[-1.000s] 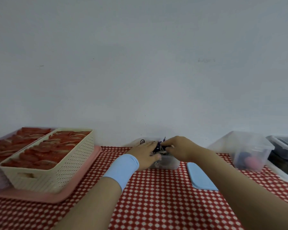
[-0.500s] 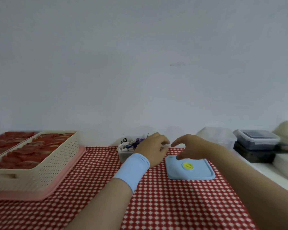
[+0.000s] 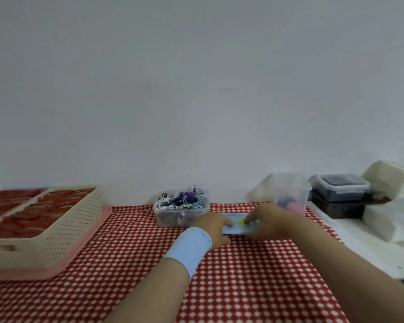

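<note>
Nearest us, on the checked cloth (image 3: 243, 287): our two forearms reach forward side by side, the left one wearing a blue wristband (image 3: 189, 247).
Left hand (image 3: 216, 229): we grip the left end of the blue lid (image 3: 237, 228), fingers curled over its top, thumb at the near edge.
Right hand (image 3: 266, 223): we hold the lid's right end, one fingertip (image 3: 247, 220) touching its yellow spot (image 3: 241, 222).
Where the blue lid is: between both hands, low over the cloth; we cannot tell whether it rests on it.
Clear tub (image 3: 173, 217): open, heaped with tangled cords, just behind the left hand.
Left side: a cream basket (image 3: 56, 234) of red pieces sits on a pink tray (image 3: 79, 259).
Far right: a clear container (image 3: 289, 190), then dark lidded boxes (image 3: 341, 187), stacked against the wall.
</note>
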Tool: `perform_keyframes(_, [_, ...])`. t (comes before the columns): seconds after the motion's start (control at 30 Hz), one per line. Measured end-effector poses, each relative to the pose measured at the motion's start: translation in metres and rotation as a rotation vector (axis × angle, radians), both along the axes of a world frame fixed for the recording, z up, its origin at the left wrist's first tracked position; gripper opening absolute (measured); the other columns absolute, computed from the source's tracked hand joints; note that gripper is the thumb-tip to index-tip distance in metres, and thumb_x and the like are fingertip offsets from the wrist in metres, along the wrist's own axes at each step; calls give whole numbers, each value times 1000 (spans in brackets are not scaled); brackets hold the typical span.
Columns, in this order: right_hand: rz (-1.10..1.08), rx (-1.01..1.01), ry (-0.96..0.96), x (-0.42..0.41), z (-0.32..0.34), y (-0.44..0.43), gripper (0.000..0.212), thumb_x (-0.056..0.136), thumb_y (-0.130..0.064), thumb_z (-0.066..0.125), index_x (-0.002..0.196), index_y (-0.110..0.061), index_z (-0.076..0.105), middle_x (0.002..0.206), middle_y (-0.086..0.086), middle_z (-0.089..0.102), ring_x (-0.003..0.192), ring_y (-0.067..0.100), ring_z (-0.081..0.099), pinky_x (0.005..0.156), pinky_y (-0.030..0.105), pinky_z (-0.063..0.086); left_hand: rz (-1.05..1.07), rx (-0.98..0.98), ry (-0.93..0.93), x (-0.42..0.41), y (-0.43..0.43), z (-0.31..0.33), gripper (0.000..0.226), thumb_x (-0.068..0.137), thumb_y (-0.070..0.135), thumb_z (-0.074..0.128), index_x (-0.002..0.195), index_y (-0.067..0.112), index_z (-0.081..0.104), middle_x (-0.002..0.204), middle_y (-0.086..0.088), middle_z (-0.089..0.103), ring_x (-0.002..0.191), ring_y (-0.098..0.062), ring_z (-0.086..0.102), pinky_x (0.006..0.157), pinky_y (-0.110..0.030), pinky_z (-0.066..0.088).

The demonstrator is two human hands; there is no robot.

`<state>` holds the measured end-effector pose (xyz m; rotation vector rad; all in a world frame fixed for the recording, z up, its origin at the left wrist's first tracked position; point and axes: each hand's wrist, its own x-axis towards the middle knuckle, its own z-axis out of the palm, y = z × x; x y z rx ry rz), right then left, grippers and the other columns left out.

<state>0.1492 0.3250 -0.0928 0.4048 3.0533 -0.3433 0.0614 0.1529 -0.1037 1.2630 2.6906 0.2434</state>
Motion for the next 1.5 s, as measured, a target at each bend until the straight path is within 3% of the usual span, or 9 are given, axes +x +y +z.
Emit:
perform_keyframes(0.17, [-16, -177, 317, 6, 23, -4, 22, 91, -33, 63, 106, -27, 77, 98, -9, 71, 93, 10, 65, 79, 23, 47, 42, 230, 196, -3, -21, 23, 25, 103, 38, 40, 104, 27, 63, 88, 3, 66, 83, -20, 61, 70, -32, 46])
perform_keyframes(0.37, [-57, -378, 548, -4, 43, -16, 9, 91, -36, 69, 91, -30, 75, 92, -12, 71, 89, 8, 64, 75, 27, 52, 145, 538, 218, -20, -54, 50, 20, 98, 45, 50, 107, 33, 63, 91, 5, 70, 86, -20, 63, 71, -30, 46])
perform_keyframes(0.5, [3, -437, 544, -12, 54, -37, 30, 97, -47, 55, 107, -26, 74, 110, -6, 72, 101, 14, 64, 90, 36, 52, 195, 684, 262, -29, -79, 62, 18, 96, 38, 59, 105, 29, 72, 93, 5, 73, 84, -16, 64, 75, -27, 50])
perform_keyframes(0.6, [-143, -797, 528, -26, 59, -50, 53, 99, -56, 47, 132, -17, 61, 129, -2, 58, 115, 21, 57, 86, 41, 56, 202, 808, 249, -37, -96, 65, 16, 93, 26, 66, 105, 24, 77, 102, 7, 74, 88, -10, 64, 80, -12, 46])
perform_keyframes(0.67, [-243, -1027, 475, -36, 60, -58, 47, 102, -34, 56, 134, 0, 55, 124, 11, 57, 104, 30, 66, 75, 44, 62, 196, 856, 221, -45, -104, 64, 18, 90, 18, 70, 106, 20, 77, 111, 5, 73, 96, -7, 64, 85, -1, 39])
perform_keyframes(0.73, [-270, -1129, 469, -48, 59, -64, 46, 97, -3, 61, 138, 11, 48, 131, 20, 51, 94, 33, 68, 74, 42, 63, 200, 861, 145, -55, -109, 59, 23, 87, 9, 71, 108, 18, 77, 123, 0, 69, 111, -13, 63, 99, -8, 39])
perform_keyframes(1.03, [-238, -640, 414, -95, 24, -83, 57, 94, -8, 62, 148, -2, 45, 151, 15, 47, 135, 29, 48, 109, 30, 37, 323, 692, -162, -89, -122, 26, 60, 76, 13, 81, 132, 22, 62, 141, 0, 57, 121, -13, 59, 107, -26, 44])
perform_keyframes(1.3, [-233, -493, 329, -117, 3, -87, 53, 99, -19, 57, 149, -9, 45, 156, 11, 42, 141, 28, 42, 116, 32, 30, 319, 613, -64, -103, -123, 11, 37, 93, 19, 63, 130, 18, 63, 148, 0, 48, 128, -16, 51, 106, -17, 33])
perform_keyframes(1.5, [-187, -371, 268, -124, -2, -91, 48, 104, -24, 48, 150, -11, 44, 156, 12, 42, 141, 29, 42, 113, 30, 30, 427, 652, -69, -108, -126, 7, 30, 96, 34, 58, 117, 18, 72, 123, 0, 68, 108, -17, 62, 92, -25, 44])
